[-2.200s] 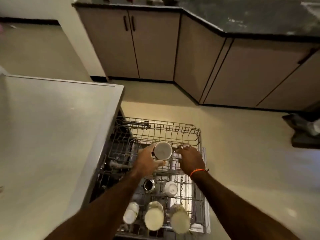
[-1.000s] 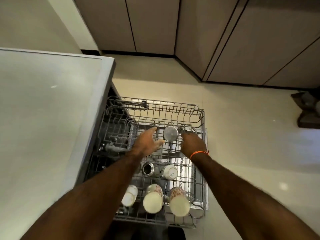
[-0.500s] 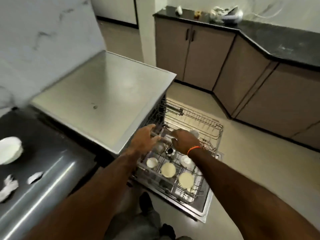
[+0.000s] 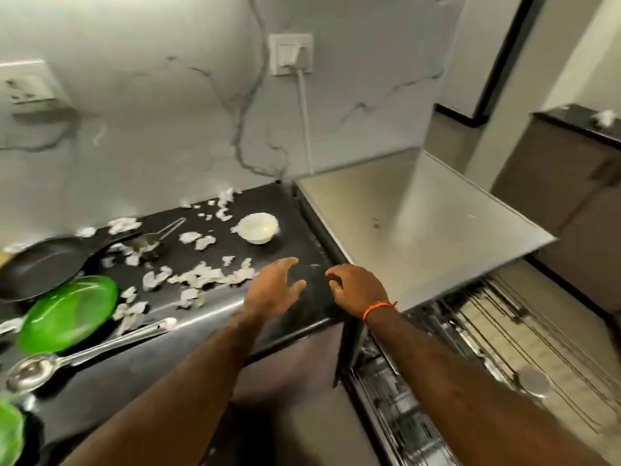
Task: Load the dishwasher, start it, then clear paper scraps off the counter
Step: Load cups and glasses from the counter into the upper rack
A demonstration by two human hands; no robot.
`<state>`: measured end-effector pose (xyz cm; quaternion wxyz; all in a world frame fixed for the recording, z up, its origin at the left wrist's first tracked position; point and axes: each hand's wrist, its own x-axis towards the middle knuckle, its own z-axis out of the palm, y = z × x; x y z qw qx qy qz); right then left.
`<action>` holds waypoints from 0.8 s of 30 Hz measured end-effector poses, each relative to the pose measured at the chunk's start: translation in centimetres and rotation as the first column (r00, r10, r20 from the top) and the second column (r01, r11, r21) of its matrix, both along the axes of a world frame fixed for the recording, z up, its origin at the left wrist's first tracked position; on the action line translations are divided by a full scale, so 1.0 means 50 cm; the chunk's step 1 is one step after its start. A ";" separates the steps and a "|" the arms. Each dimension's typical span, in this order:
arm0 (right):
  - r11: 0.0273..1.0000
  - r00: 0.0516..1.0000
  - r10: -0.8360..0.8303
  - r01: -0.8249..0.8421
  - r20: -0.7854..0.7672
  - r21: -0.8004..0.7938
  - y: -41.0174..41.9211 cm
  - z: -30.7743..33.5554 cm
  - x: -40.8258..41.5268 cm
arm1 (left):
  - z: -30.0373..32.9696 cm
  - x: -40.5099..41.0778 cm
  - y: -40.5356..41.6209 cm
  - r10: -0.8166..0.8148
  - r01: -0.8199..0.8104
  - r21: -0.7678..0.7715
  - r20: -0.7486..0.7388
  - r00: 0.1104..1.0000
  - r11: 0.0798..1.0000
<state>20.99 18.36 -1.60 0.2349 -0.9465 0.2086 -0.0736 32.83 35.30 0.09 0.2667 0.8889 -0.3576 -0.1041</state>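
Green plate and ladle at the counter left end. Paper scraps strewn mid-counter, white bowl toward the back right. Left hand and right hand over the right front corner, fingers loosely apart (holding nothing). Dishwasher rack pulled out past the counter's right edge.

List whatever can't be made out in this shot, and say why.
All head view:
- Dishwasher rack: motion blur smears its contents; only one round steel piece shows, type unclear.
- Frying pan: cut off by the left edge.
- Second green item: cropped at the bottom-left corner.
- Small white bowl: contents too blurred to tell.
- Right hand: fingertips curl out of sight; contact with the counter unclear.
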 end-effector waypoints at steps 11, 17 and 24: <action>0.971 0.971 0.235 -0.237 0.038 0.032 0.201 0.009 0.409 | 0.010 0.329 0.260 0.309 -0.308 -0.026 0.080 0.948 0.951; 0.938 0.938 0.346 -0.346 0.016 -0.032 0.269 0.014 0.607 | -0.031 0.484 0.364 0.456 -0.455 -0.038 0.029 0.890 0.890; 0.850 0.874 0.455 -0.483 -0.169 -0.211 0.345 -0.001 0.781 | -0.052 0.585 0.409 0.506 -0.508 -0.027 -0.064 0.860 0.861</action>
